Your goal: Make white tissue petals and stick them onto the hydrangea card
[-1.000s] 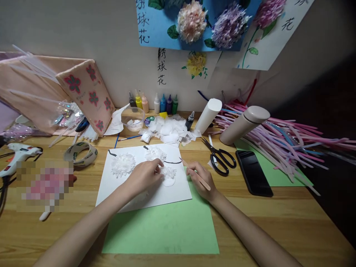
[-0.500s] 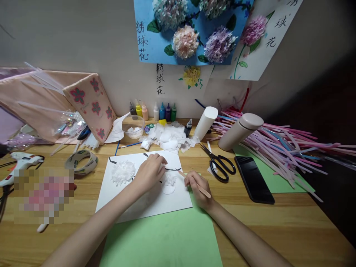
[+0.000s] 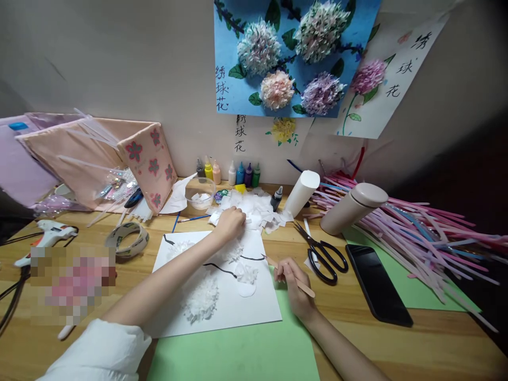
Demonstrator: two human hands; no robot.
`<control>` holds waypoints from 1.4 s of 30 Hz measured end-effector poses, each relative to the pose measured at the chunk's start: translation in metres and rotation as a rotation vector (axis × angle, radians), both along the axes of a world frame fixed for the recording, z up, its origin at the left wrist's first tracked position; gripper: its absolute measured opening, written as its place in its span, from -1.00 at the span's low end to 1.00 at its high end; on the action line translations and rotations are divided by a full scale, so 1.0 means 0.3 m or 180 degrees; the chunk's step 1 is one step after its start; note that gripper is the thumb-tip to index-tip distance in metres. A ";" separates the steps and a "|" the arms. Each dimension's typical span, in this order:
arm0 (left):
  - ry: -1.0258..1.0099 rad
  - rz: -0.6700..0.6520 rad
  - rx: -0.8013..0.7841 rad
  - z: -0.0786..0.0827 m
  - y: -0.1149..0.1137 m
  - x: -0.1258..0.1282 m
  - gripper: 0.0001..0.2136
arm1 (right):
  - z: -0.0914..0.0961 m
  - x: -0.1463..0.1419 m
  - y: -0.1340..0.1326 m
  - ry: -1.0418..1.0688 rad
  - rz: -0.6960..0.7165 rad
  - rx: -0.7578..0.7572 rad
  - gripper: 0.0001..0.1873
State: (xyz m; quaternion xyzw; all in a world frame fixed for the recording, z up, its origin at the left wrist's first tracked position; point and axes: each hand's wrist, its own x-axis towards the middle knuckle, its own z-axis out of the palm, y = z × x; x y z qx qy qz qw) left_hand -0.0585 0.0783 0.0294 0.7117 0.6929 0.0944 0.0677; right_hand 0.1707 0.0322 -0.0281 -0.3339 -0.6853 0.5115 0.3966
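My left hand [image 3: 231, 224] is at the near edge of a heap of white paper pieces [image 3: 260, 205], its fingers curled down and the tips out of sight. My right hand [image 3: 294, 283] grips a flat wooden stick [image 3: 305, 288] whose pointed end rests by the right edge of a white sheet [image 3: 254, 312]. On that sheet are fluffy white paper clusters, one a full round flower [image 3: 200, 296]. A smaller tuft [image 3: 246, 273] covers the upper part of a drawn circle. Dark curved lines [image 3: 222, 269] run between them. My left forearm hides part of the sheet.
Black-handled scissors [image 3: 323, 259] and a phone [image 3: 377, 283] lie at right, near a leaning tumbler [image 3: 354, 207] and pipe cleaners [image 3: 413, 227]. Paint bottles [image 3: 240, 173] line the wall. A tape roll [image 3: 127, 239] and a glue gun [image 3: 51, 235] are at left. Green paper [image 3: 234, 354] lies under the sheet.
My left hand has moved from over the white sheet to the paper heap, uncovering the small tuft and a dark line. My right hand still holds the stick. The view has tilted upward.
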 end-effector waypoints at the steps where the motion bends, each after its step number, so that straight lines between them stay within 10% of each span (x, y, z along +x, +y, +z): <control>1: -0.0074 0.0032 0.0009 0.006 0.001 -0.009 -0.80 | 0.001 0.001 0.000 0.0000 -0.0012 -0.0006 -0.65; 11: -0.1794 0.0283 -0.0022 0.116 -0.191 -0.057 -0.83 | 0.009 0.007 0.000 -0.0083 -0.0127 0.0041 -0.64; 16: -0.3014 0.0188 -0.1297 0.084 -0.398 0.041 -0.87 | -0.003 0.012 -0.010 -0.0010 -0.0153 0.0076 -0.65; 26: -0.1133 0.0051 -0.0768 0.025 -0.437 0.125 -0.83 | 0.012 0.043 -0.034 0.0299 0.0922 0.1187 -0.50; 42: -0.0948 -0.0199 -0.0673 0.048 -0.397 0.120 -0.84 | 0.063 0.006 -0.042 -0.0226 0.1387 0.2405 -0.55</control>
